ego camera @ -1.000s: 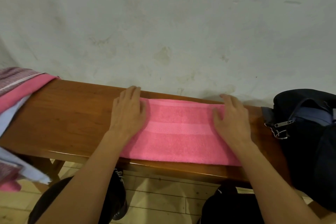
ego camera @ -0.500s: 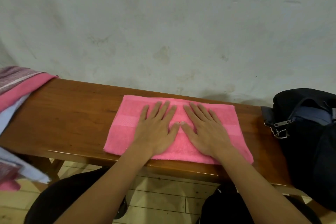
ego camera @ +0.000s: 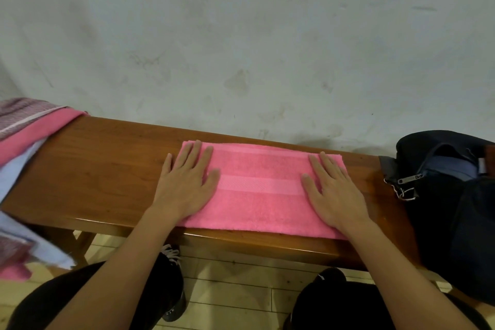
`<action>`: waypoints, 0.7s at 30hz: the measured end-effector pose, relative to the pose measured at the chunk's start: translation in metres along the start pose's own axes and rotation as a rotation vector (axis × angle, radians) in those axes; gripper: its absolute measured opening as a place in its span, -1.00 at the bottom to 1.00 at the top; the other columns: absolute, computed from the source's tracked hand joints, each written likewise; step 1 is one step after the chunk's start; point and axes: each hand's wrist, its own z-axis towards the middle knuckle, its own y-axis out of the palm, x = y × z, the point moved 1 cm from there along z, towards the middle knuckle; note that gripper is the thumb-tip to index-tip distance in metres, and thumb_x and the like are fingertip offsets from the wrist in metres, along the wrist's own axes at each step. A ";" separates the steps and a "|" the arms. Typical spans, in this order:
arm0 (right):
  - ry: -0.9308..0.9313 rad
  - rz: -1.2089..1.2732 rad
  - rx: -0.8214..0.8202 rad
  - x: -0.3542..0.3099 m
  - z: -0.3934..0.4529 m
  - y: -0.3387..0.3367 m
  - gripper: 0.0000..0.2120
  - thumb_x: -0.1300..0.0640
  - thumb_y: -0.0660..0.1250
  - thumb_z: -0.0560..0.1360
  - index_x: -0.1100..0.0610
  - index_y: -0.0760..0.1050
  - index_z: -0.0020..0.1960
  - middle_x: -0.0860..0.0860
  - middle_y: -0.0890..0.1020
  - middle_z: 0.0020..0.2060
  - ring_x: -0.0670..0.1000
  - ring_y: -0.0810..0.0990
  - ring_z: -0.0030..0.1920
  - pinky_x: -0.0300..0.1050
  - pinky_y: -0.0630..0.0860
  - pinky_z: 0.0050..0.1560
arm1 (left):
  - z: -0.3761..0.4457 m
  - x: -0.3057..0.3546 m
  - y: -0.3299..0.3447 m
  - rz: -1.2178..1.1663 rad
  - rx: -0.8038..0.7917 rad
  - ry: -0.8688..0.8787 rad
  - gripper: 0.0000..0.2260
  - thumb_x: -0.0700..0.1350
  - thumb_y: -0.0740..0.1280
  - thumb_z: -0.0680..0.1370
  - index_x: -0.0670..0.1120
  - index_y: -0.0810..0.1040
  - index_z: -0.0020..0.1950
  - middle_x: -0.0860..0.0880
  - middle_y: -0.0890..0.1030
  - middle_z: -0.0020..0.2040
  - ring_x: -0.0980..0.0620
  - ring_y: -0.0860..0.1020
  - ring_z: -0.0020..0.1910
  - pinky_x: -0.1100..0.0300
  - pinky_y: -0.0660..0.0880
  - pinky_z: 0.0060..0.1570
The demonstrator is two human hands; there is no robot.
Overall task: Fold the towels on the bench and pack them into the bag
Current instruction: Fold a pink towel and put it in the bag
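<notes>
We're pressing the folded pink terry towel (ego camera: 258, 190) flat mid-bench, left hand (ego camera: 184, 187) on its 9 o'clock end, right hand (ego camera: 334, 195) on its 3 o'clock end, fingers straight and lying close together. It's looking like it needs another fold, nothing packed yet. The heap of pink and white towels (ego camera: 24, 139) at 9 o'clock is waiting, cut off by the frame. We can't see inside the dark fabric bag (ego camera: 452, 203) at 3 o'clock.

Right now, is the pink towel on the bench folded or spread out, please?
Folded: the pink towel lies as a compact flat rectangle under the left hand and right hand.
</notes>
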 end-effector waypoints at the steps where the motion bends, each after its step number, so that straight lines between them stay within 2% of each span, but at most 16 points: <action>1: 0.032 0.005 0.011 -0.002 -0.001 -0.002 -0.35 -0.30 -0.23 0.62 -0.03 -0.14 0.62 -0.05 -0.10 0.61 -0.09 -0.15 0.57 -0.13 -0.22 0.45 | 0.000 -0.001 -0.002 -0.011 -0.014 -0.003 -0.34 0.32 -0.33 0.53 0.07 -0.31 0.57 0.02 -0.35 0.56 0.05 -0.35 0.53 -0.11 -0.24 0.53; 3: 0.057 -0.004 0.040 -0.009 -0.001 -0.006 -0.33 -0.29 -0.20 0.63 0.02 -0.06 0.63 -0.01 -0.04 0.62 -0.03 -0.08 0.60 -0.09 -0.19 0.47 | -0.002 0.001 -0.006 -0.050 -0.028 -0.015 -0.38 0.29 -0.26 0.60 0.03 -0.29 0.58 0.00 -0.34 0.57 0.04 -0.34 0.54 -0.08 -0.26 0.53; 6: -0.039 0.034 0.085 -0.029 -0.001 -0.007 -0.33 -0.32 -0.21 0.62 -0.01 -0.01 0.62 -0.01 -0.02 0.61 -0.02 -0.06 0.60 0.00 -0.17 0.56 | -0.010 0.004 -0.015 -0.155 -0.022 -0.073 -0.41 0.18 -0.08 0.67 -0.05 -0.16 0.62 -0.07 -0.24 0.61 -0.03 -0.26 0.57 -0.03 -0.20 0.51; 9: -0.142 0.031 0.049 -0.052 -0.002 0.004 -0.32 -0.33 -0.25 0.60 -0.03 -0.08 0.62 -0.03 -0.06 0.61 -0.05 -0.10 0.59 -0.03 -0.22 0.54 | -0.023 0.006 -0.029 -0.273 0.032 -0.194 -0.43 0.09 0.15 0.65 -0.09 0.08 0.59 -0.12 0.02 0.61 -0.12 -0.02 0.59 -0.10 0.08 0.49; 11: -0.158 -0.032 0.000 -0.061 0.003 0.012 -0.29 -0.34 -0.32 0.56 -0.03 -0.18 0.62 -0.02 -0.11 0.61 -0.05 -0.14 0.59 -0.01 -0.24 0.55 | -0.032 0.005 -0.037 -0.294 0.049 -0.262 -0.48 0.03 0.25 0.62 -0.11 0.21 0.52 -0.11 0.27 0.53 -0.12 0.19 0.52 -0.06 0.28 0.41; 13: -0.130 -0.057 -0.031 -0.062 0.009 0.014 -0.26 -0.36 -0.34 0.52 -0.04 -0.24 0.61 -0.03 -0.16 0.61 -0.04 -0.18 0.59 0.03 -0.25 0.56 | -0.036 0.004 -0.041 -0.289 0.054 -0.287 -0.54 -0.02 0.28 0.61 -0.11 0.28 0.47 -0.09 0.42 0.40 -0.09 0.31 0.41 -0.01 0.37 0.31; 15: -0.118 -0.076 -0.046 -0.060 0.013 0.016 -0.25 -0.39 -0.38 0.50 -0.06 -0.29 0.59 -0.04 -0.20 0.60 -0.04 -0.22 0.59 0.07 -0.24 0.57 | -0.036 0.002 -0.044 -0.367 0.049 -0.319 -0.53 -0.07 0.30 0.60 -0.09 0.27 0.47 -0.10 0.42 0.38 -0.09 0.33 0.39 -0.01 0.39 0.29; 18: -0.128 -0.098 -0.053 -0.059 0.014 0.019 -0.19 -0.43 -0.49 0.43 -0.07 -0.32 0.58 -0.05 -0.23 0.59 -0.05 -0.25 0.58 0.10 -0.23 0.58 | -0.031 0.000 -0.051 -0.573 0.012 -0.378 -0.45 -0.20 0.34 0.57 -0.04 0.22 0.51 -0.14 0.32 0.44 -0.16 0.35 0.39 -0.09 0.40 0.28; 21: -0.135 -0.096 -0.060 -0.058 0.015 0.018 -0.17 -0.43 -0.50 0.40 -0.07 -0.33 0.58 -0.06 -0.24 0.59 -0.06 -0.26 0.58 0.08 -0.25 0.57 | -0.026 -0.002 -0.055 -0.675 -0.031 -0.380 -0.37 -0.25 0.39 0.52 0.02 0.20 0.51 -0.15 0.28 0.46 -0.19 0.41 0.34 -0.13 0.43 0.24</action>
